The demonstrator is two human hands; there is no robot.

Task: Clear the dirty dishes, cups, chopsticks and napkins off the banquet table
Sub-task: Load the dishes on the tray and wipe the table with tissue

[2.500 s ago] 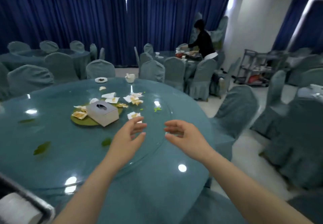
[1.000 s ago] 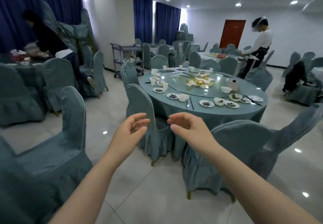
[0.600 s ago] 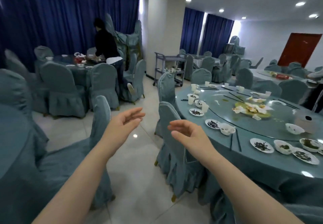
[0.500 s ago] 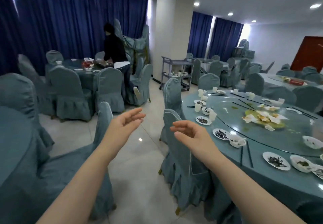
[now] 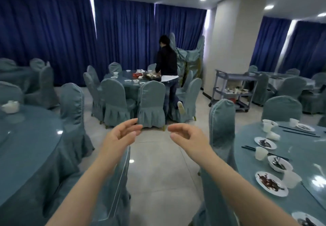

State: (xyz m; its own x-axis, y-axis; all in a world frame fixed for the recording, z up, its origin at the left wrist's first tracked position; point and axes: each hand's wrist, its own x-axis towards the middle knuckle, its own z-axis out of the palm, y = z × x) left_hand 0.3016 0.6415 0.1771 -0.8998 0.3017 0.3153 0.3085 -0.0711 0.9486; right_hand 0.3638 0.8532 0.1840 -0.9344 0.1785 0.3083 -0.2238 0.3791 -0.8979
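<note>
Swinging left since half a second ago, the head view now pushes the dirty banquet table (image 5: 299, 157) to the right edge, where before it filled more of the right half, and a second round table (image 5: 26, 146) has come in at lower left with a white teapot (image 5: 10, 106) on it. Nothing on the right-hand table looks cleared yet: plates smeared with dark scraps (image 5: 270, 183), a small bowl (image 5: 279, 163), white cups (image 5: 261, 153) and black chopsticks (image 5: 299, 132) lie along its near rim, so by my reading the clearing of this table has not begun. Both hands hold nothing. The left hand (image 5: 121, 135) and the right hand (image 5: 187, 137) float at mid-frame over the floor, palms turned toward each other, fingers loosely spread and slightly bent. The dishes sit well apart from both hands, to the right of the right forearm, beyond a covered chair (image 5: 222, 128). Farther back, another person (image 5: 166, 61) bends over a distant table, with a grey service cart (image 5: 232, 90) by the pillar.
</note>
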